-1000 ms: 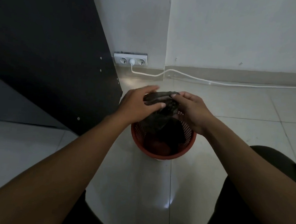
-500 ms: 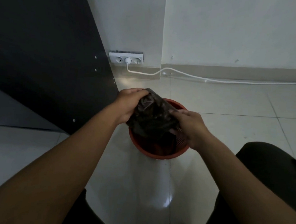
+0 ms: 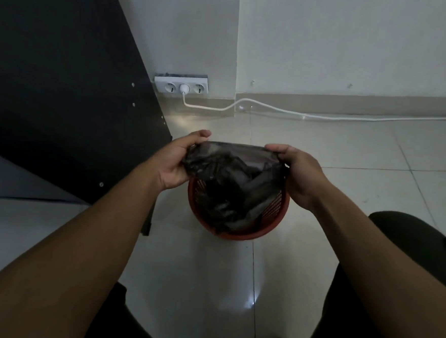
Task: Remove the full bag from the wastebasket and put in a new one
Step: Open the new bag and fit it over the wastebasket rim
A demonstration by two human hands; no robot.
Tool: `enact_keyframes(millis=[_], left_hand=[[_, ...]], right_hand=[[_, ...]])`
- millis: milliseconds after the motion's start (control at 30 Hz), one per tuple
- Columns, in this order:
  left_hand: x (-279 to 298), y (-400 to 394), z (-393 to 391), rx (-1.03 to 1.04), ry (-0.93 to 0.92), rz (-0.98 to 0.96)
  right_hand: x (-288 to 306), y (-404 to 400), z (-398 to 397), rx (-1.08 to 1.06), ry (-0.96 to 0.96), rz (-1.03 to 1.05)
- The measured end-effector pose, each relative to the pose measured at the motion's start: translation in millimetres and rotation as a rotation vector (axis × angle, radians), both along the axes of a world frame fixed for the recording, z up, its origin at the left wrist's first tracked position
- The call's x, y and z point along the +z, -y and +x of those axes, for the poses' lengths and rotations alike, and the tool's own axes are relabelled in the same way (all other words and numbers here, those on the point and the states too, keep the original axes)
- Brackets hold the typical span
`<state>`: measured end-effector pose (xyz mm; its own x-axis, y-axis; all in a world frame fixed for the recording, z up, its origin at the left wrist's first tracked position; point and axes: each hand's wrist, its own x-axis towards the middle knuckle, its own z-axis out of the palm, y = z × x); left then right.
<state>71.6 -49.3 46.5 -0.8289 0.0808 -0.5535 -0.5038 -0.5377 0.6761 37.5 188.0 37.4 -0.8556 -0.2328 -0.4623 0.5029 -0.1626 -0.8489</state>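
Grip, both hands: left hand pinches the left edge of the black plastic bag between thumb and curled fingers; right hand pinches the right edge likewise. Bag mouth is stretched open between the two hands, upper rim taut. Bag body hangs crumpled down into the red mesh wastebasket, lower folds inside the basket, mouth held above its rim. Whether the bag touches the basket bottom: cannot tell.

Wastebasket stands on the pale tiled floor, near the corner of the room. Dark panel leans or stands at the left, its lower edge near the basket. White socket strip sits low on the wall behind, one white plug inserted in the middle outlet; white cable runs from it rightward along the skirting. Person's dark-clothed knees flank the basket at the lower frame corners.
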Motion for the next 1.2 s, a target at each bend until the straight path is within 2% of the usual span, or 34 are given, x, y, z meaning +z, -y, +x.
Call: enact_keyframes(millis=[67,133,200,267,400,467,533,567,700,800,867,967,1067,1200], left_hand=[[0,-3,-1,-0.049,0.001,-0.106],[1,-7,-2,-0.128,-0.019,-0.259],[-3,-6,-1,-0.269,-0.076,-0.598],[-10,-1,0,-0.372,-0.159,-0.989],[-23,13,5,-0.27,-0.393,-1.468],[-27,20,7,-0.249,-0.432,-1.578],[-33,22,7,-0.227,-0.386,-1.518],[-34,19,6,-0.181,-0.318,-1.403],[-30,0,-3,0.133,0.082,-0.738],[-33,-9,-8,0.266,0.167,-0.471],[-36,-11,-11,0.274,0.193,-0.455],[-40,-8,-14,0.199,0.215,-0.602],[-49,4,-22,0.149,0.203,-0.749],[-65,16,-35,0.092,0.214,-0.762]], right_hand=[[3,0,-2,0.04,-0.081,0.104],[-3,-4,-8,0.12,-0.279,0.375],[-8,-9,-12,0.199,-0.467,0.625],[-10,-11,-15,0.217,-0.583,0.774],[-15,-16,-20,-0.003,-0.591,0.847],[-16,-18,-19,-0.1,-0.562,0.805],[-18,-18,-18,-0.124,-0.529,0.731],[-18,-16,-17,-0.125,-0.507,0.684],[-26,-6,-18,-0.117,-0.45,0.61],[-36,0,-19,-0.073,-0.362,0.577],[-43,1,-22,-0.034,-0.322,0.598],[-51,3,-32,0.014,-0.27,0.633],[-58,6,-45,0.034,-0.184,0.565],[-74,8,-65,0.049,-0.16,0.571]])
